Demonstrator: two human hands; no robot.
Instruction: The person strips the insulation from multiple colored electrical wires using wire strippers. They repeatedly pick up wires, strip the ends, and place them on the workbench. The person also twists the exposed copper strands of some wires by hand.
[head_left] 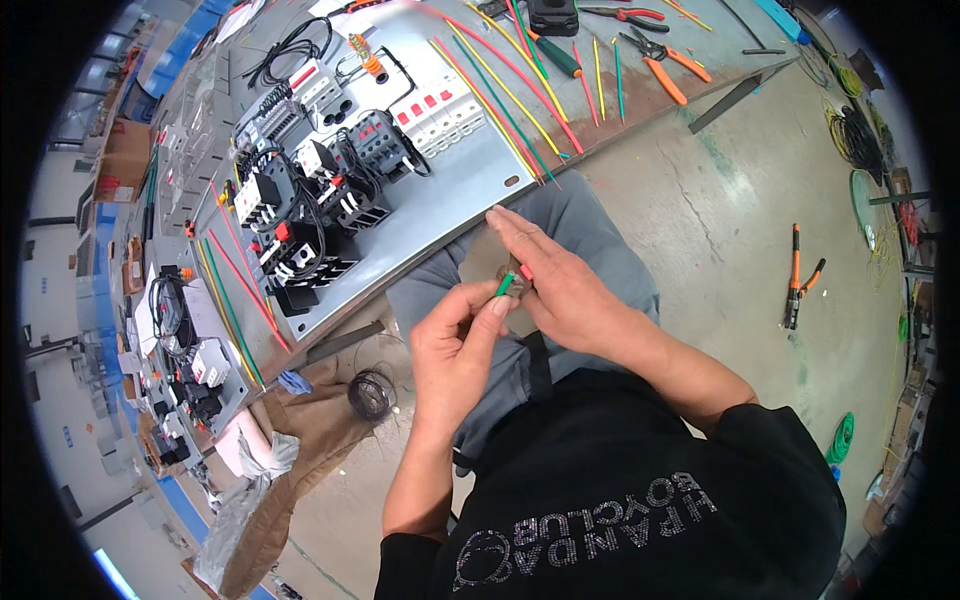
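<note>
My left hand is closed in a pinch, with thumb and forefinger on a small green-sleeved piece. Close against it, my right hand has its fingers stretched out side by side. By its palm show a small red piece and some small metallic bits, too small to name. Both hands are above my lap, just off the table's near edge. Beyond them on the table lies a grey metal panel carrying wired black contactors and a row of white breakers with red switches.
Cut red, yellow and green wires lie along the panel's right side. Orange-handled pliers and a green-handled screwdriver rest near the table edge. An orange-handled cutter is on the floor at right. A wire coil lies lower left.
</note>
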